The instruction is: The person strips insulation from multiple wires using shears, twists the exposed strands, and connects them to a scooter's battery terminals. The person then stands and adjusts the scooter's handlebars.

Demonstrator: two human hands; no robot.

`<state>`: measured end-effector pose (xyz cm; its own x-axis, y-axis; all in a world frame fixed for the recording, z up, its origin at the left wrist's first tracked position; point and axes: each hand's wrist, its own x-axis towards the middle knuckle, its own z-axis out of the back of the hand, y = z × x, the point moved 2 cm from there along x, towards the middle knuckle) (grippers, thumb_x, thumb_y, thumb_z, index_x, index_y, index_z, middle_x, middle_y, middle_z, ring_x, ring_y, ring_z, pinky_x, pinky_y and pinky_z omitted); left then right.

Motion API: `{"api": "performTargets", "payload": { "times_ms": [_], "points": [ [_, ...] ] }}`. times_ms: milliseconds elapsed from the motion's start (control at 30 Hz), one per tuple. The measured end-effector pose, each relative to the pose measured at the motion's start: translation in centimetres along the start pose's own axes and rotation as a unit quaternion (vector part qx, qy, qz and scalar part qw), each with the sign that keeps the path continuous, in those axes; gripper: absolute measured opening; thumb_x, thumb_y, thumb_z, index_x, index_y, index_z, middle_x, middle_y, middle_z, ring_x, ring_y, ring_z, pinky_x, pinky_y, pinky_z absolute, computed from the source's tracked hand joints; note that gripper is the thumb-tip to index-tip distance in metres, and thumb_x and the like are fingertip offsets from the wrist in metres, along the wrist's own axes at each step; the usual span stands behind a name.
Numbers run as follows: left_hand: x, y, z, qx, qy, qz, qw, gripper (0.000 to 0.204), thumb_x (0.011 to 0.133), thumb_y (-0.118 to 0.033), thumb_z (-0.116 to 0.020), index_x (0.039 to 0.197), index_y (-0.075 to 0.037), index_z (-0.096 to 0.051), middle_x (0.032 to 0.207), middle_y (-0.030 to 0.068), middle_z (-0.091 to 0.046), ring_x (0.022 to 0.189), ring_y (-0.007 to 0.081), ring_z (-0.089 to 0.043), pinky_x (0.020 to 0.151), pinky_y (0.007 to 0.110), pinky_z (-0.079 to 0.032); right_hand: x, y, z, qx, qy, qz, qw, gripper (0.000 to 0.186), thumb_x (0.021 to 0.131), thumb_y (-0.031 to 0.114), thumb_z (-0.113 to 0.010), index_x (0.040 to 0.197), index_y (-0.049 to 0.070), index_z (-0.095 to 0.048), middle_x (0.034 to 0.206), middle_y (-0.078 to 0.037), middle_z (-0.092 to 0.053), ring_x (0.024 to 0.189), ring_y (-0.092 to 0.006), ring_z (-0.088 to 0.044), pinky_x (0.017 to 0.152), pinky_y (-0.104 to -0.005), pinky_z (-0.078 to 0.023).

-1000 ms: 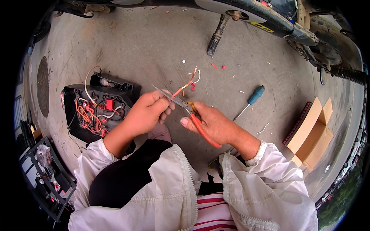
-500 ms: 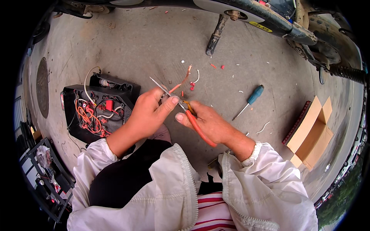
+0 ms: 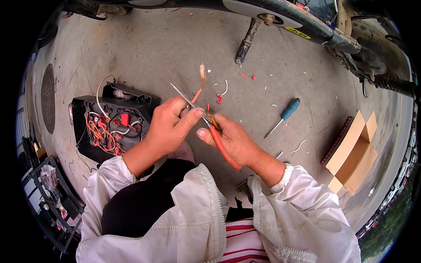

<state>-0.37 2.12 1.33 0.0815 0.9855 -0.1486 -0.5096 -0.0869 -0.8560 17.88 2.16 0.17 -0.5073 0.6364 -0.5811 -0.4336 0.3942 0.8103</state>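
Note:
My left hand (image 3: 169,120) is closed around an orange insulated wire (image 3: 197,95). The wire's bare copper strands (image 3: 202,72) stick up beyond my fingers and fan out slightly at the tip. A slim, pointed metal piece (image 3: 180,93) crosses over the wire by my left thumb; what it belongs to is partly hidden. My right hand (image 3: 237,142) grips pliers with red-orange handles (image 3: 224,150), and their jaws meet the wire close to my left thumb. Left of my hands lies an opened black casing (image 3: 85,144) filled with orange, white and black wires.
On the concrete floor (image 3: 175,39) are a teal-handled screwdriver (image 3: 290,109), wire scraps (image 3: 225,87) and red bits. An open cardboard box (image 3: 351,166) stands at the right. Along the far side is a vehicle with a stand leg (image 3: 247,41). At the left edge is a dark rack (image 3: 52,197).
The bare copper end has swung left and now points more upright, with its strands spread. The pliers' handles have shifted slightly left with my right hand. My left hand is almost still.

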Motion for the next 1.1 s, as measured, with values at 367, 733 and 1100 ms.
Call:
{"api": "performTargets", "payload": {
  "times_ms": [367,733,1100],
  "points": [
    [0.1,-0.1,0.4,0.028,-0.033,-0.062,0.997,0.041,0.084,-0.024,-0.073,0.065,0.0,-0.046,0.059,0.0135,-0.042,0.052,0.0273,-0.041,0.049,0.037,-0.035,-0.2,0.4,-0.7,-0.002,-0.027,0.012,1.0,0.058,0.087,0.053,-0.066,0.087,-0.002,-0.046,0.071,-0.018,-0.057,0.064,-0.0271,-0.057,0.063,-0.0396,-0.047],
    [0.3,-0.4,0.5,0.03,-0.049,-0.083,0.995,0.042,0.084,-0.021,-0.074,0.063,0.0,-0.044,0.057,0.0116,-0.039,0.051,0.0242,-0.036,0.048,0.036,-0.033,-0.4,0.5,-1.4,0.015,-0.066,0.019,0.998,0.055,0.087,0.05,-0.067,0.092,-0.001,-0.048,0.07,-0.011,-0.051,0.065,-0.0211,-0.048,0.061,-0.036,-0.044],
    [1.2,-0.7,0.9,0.012,-0.024,-0.056,0.998,0.015,0.092,-0.012,-0.059,0.09,0.003,-0.061,0.079,0.0092,-0.057,0.07,0.0186,-0.054,0.064,0.031,-0.045,0.0,1.1,1.1,-0.035,-0.056,-0.039,0.997,0.054,0.087,0.049,-0.068,0.088,-0.001,-0.047,0.069,-0.011,-0.052,0.065,-0.0181,-0.048,0.061,-0.0347,-0.045]
  ]
}}
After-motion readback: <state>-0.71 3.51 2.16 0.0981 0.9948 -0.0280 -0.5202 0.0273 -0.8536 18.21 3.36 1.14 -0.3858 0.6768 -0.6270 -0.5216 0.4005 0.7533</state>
